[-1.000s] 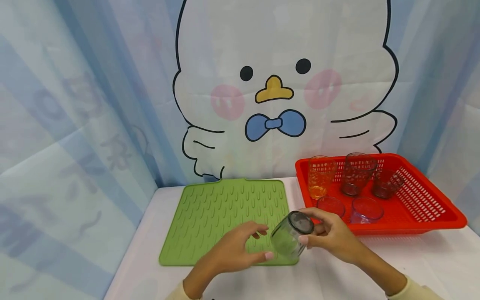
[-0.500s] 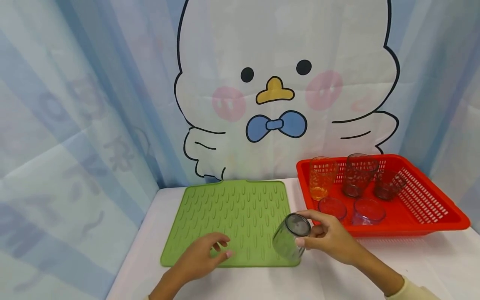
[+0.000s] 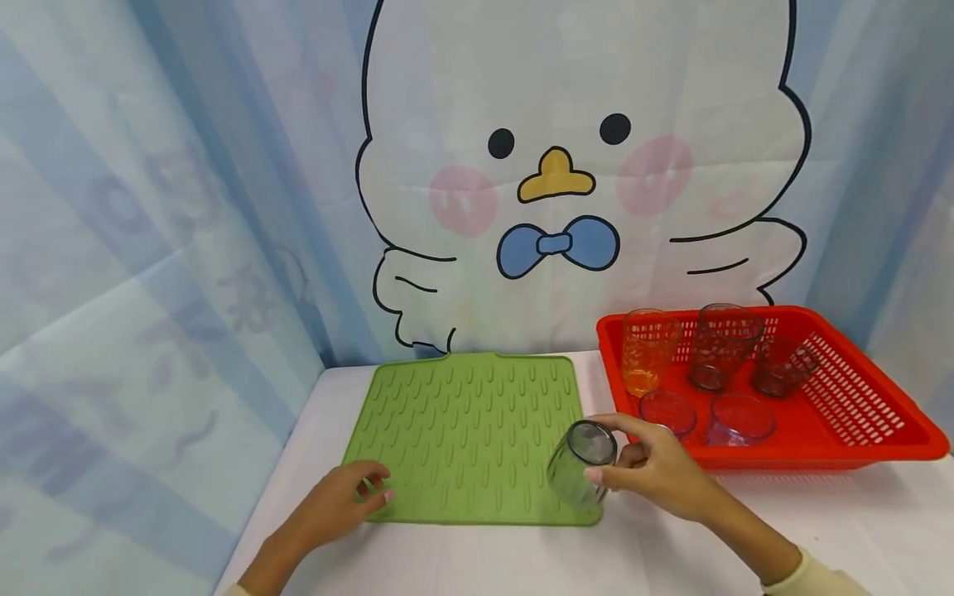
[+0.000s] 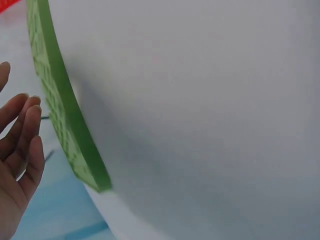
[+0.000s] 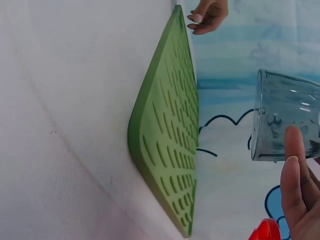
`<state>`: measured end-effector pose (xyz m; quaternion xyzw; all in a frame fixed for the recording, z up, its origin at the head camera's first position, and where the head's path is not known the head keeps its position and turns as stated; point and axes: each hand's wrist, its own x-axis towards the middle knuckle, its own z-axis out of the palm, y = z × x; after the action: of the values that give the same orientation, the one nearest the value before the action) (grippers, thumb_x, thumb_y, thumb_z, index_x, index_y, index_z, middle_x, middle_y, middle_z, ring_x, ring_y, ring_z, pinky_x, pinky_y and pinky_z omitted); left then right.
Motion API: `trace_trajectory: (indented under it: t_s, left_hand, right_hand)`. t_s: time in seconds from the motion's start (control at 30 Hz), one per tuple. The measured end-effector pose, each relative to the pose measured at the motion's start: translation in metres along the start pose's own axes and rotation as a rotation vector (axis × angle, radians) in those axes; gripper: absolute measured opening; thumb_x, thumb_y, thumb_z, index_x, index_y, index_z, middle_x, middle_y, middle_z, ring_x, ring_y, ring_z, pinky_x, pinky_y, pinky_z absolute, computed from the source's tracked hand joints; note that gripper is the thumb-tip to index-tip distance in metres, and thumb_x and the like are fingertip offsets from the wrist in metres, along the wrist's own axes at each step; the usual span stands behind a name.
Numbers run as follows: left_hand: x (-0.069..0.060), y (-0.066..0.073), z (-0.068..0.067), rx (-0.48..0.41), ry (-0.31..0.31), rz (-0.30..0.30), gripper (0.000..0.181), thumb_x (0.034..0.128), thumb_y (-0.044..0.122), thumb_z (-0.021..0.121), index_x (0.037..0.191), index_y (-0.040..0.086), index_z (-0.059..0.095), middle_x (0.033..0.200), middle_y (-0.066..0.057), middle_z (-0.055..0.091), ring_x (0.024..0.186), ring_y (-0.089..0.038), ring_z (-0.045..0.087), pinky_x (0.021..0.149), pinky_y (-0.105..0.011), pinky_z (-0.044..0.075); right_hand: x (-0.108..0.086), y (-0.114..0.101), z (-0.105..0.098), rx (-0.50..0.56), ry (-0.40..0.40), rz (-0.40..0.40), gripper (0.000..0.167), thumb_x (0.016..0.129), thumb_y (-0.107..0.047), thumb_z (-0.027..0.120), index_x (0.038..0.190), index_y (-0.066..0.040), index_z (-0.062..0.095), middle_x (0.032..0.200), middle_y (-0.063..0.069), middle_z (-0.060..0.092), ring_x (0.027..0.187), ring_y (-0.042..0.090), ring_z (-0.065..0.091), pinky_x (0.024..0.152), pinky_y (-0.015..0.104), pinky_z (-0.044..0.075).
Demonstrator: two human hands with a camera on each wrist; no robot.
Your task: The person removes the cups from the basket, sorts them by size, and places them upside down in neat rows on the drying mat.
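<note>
The head view is showing the whole green mat (image 3: 477, 430), with a grey see-through glass (image 3: 575, 476) being held upside down, slightly tilted, over its near right corner. The right hand (image 3: 656, 472) is coming in from the right of the mat and pinching the glass near its base, thumb on the near side. This view alone is showing five other glasses (image 3: 648, 356) resting in the red basket (image 3: 782, 459), right of the mat. The right wrist view is revealing a gap between the glass's lowered rim and the mat. The left hand (image 3: 339, 501) is hovering at the mat's near left corner, relaxed and gripping nothing; the left wrist view is exposing its gently bent fingers (image 4: 25, 125), apart from the mat's edge.
</note>
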<state>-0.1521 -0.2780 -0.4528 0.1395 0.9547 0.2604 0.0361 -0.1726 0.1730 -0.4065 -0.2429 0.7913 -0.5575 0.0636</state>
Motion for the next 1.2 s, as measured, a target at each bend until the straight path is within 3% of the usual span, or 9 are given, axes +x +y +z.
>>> trace_trajectory:
  t_s: [0.2, 0.43, 0.57, 0.73, 0.8, 0.93, 1.2]
  left_hand:
    - [-0.007, -0.029, -0.01, -0.003, -0.01, -0.006, 0.034, 0.089, 0.032, 0.076, 0.107, 0.005, 0.07, 0.088, 0.004, 0.066, 0.078, -0.005, 0.058, 0.068, -0.025, 0.051]
    - [-0.01, -0.043, -0.016, -0.021, -0.072, -0.012, 0.038, 0.0873, 0.034, 0.078, 0.108, 0.004, 0.068, 0.093, 0.001, 0.062, 0.084, -0.009, 0.056, 0.073, -0.028, 0.051]
    - [-0.009, -0.046, -0.018, -0.036, -0.095, 0.025, 0.038, 0.087, 0.032, 0.078, 0.107, 0.003, 0.065, 0.091, 0.0, 0.06, 0.082, -0.007, 0.053, 0.071, -0.027, 0.049]
    - [-0.006, -0.049, -0.014, -0.059, -0.086, 0.012, 0.036, 0.0849, 0.028, 0.08, 0.106, 0.004, 0.064, 0.089, 0.001, 0.058, 0.079, -0.006, 0.05, 0.07, -0.026, 0.047]
    - [-0.004, -0.05, -0.012, -0.067, -0.081, 0.002, 0.035, 0.0846, 0.027, 0.08, 0.106, 0.004, 0.063, 0.089, 0.001, 0.057, 0.079, -0.006, 0.049, 0.069, -0.025, 0.046]
    - [-0.002, -0.05, -0.007, -0.075, -0.07, -0.013, 0.035, 0.0835, 0.027, 0.081, 0.105, 0.005, 0.063, 0.088, 0.001, 0.056, 0.077, -0.006, 0.048, 0.068, -0.025, 0.044]
    - [-0.007, -0.049, -0.01, -0.058, -0.05, -0.044, 0.035, 0.0823, 0.025, 0.082, 0.104, 0.006, 0.062, 0.087, 0.001, 0.055, 0.076, -0.006, 0.048, 0.068, -0.025, 0.044]
  right_hand:
    - [0.007, -0.002, 0.005, -0.018, 0.0, 0.042, 0.055, 0.085, -0.021, 0.081, 0.134, -0.011, 0.059, 0.057, -0.004, 0.054, 0.051, 0.002, 0.039, 0.043, 0.024, 0.032]
    - [0.026, -0.012, 0.018, -0.039, -0.036, 0.059, 0.058, 0.084, -0.027, 0.083, 0.135, -0.016, 0.059, 0.056, -0.004, 0.05, 0.049, 0.004, 0.038, 0.042, 0.022, 0.029]
    - [0.041, -0.019, 0.027, -0.08, -0.07, 0.037, 0.06, 0.083, -0.031, 0.083, 0.136, -0.016, 0.059, 0.06, -0.002, 0.055, 0.051, 0.006, 0.043, 0.044, 0.023, 0.032]
    - [0.062, -0.025, 0.038, -0.104, -0.126, -0.009, 0.059, 0.084, -0.033, 0.082, 0.136, -0.017, 0.059, 0.088, 0.004, 0.066, 0.054, 0.01, 0.053, 0.046, 0.024, 0.04]
    - [0.07, -0.025, 0.042, -0.102, -0.14, -0.017, 0.059, 0.084, -0.033, 0.082, 0.136, -0.017, 0.059, 0.106, 0.007, 0.066, 0.056, 0.013, 0.056, 0.048, 0.025, 0.043]
    - [0.085, -0.023, 0.053, -0.087, -0.172, -0.023, 0.06, 0.083, -0.032, 0.083, 0.136, -0.016, 0.06, 0.126, 0.011, 0.059, 0.057, 0.016, 0.061, 0.05, 0.027, 0.048]
    - [0.121, -0.022, 0.075, -0.143, -0.217, -0.033, 0.063, 0.083, -0.038, 0.082, 0.137, -0.016, 0.059, 0.127, 0.007, 0.061, 0.056, 0.017, 0.062, 0.052, 0.03, 0.048]
